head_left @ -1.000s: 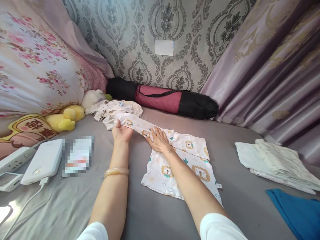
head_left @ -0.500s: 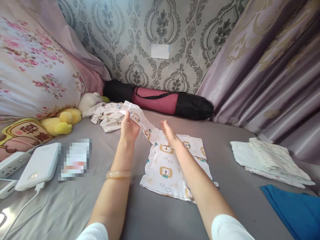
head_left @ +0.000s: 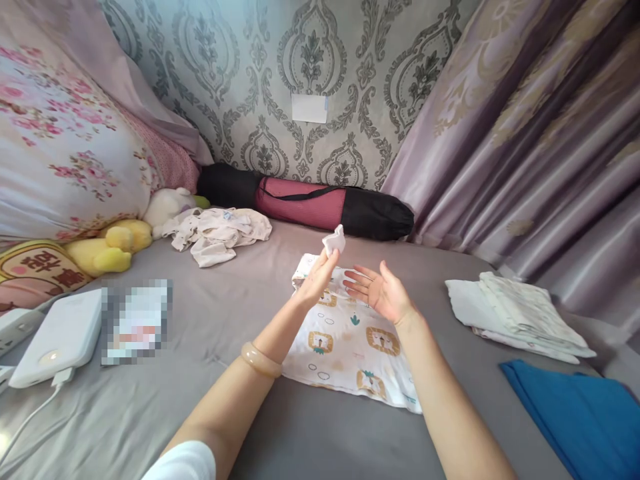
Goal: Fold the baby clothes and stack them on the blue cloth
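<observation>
A small white shirt (head_left: 345, 363) printed with lion faces lies on the grey bed sheet in front of me. My left hand (head_left: 320, 277) is closed on the shirt's sleeve, and the cuff end sticks up past the fingers. This sleeve is brought in over the shirt's upper part. Just to the right, my right hand (head_left: 383, 293) hovers above the shirt with its fingers spread and nothing in it. My forearms cover parts of the shirt's sides.
A crumpled pale garment (head_left: 220, 233) lies at the back left, before a rolled mat in a bag (head_left: 300, 203). Folded clothes (head_left: 520, 317) and a blue cloth (head_left: 575, 413) are on the right. A white power bank (head_left: 63, 340) with a cable and plush toys (head_left: 107, 247) lie left.
My left hand has carried the sleeve rightward from beyond the shirt's left side to over its top. My right hand has moved slightly right and its fingers have spread.
</observation>
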`<action>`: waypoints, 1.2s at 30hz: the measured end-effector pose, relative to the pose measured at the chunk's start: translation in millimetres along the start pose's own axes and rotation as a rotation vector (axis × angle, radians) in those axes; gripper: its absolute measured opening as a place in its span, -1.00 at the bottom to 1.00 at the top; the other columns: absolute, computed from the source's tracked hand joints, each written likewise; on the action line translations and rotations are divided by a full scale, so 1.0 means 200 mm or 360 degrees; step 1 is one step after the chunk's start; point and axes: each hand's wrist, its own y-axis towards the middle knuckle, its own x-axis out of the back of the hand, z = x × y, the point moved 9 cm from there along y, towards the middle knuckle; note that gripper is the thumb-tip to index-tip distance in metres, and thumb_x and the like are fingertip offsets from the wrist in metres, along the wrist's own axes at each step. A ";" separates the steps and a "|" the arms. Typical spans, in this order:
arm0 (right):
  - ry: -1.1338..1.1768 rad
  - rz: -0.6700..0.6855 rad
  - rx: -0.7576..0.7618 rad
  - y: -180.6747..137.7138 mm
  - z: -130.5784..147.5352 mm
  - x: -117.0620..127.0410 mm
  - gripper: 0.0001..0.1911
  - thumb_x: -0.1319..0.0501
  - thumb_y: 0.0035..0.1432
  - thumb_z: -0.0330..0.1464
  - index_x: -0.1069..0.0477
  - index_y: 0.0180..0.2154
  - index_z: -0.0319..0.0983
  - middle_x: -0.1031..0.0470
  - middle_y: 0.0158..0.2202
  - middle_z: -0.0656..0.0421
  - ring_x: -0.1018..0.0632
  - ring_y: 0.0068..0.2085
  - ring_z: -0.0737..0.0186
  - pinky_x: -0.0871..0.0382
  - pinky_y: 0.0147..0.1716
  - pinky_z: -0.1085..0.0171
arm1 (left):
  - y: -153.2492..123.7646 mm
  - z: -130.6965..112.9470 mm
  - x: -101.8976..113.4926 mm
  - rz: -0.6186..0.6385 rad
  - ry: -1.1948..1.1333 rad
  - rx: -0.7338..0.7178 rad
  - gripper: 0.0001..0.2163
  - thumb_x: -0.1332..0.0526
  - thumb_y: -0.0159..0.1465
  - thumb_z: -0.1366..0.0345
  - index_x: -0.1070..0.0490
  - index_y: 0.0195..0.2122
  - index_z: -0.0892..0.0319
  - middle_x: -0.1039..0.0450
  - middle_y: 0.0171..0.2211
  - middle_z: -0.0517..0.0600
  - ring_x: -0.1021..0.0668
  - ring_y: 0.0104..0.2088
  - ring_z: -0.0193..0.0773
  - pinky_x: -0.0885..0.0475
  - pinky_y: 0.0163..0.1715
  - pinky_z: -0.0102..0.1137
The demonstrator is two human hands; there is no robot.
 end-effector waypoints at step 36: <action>-0.0905 -0.0899 0.0405 -0.03 0.08 0.54 -0.95 -0.25 0.08 -0.43 -0.43 -0.33 -0.24 -0.54 -0.33 0.14 -0.55 -0.41 0.26 -0.50 -0.54 0.33 | -0.02 0.30 0.39 0.0371 0.2139 0.0427 -0.30 -0.06 0.20 0.18 0.14 0.32 0.37 -0.15 0.19 0.43 -0.31 0.21 0.19 -0.28 0.08 -0.08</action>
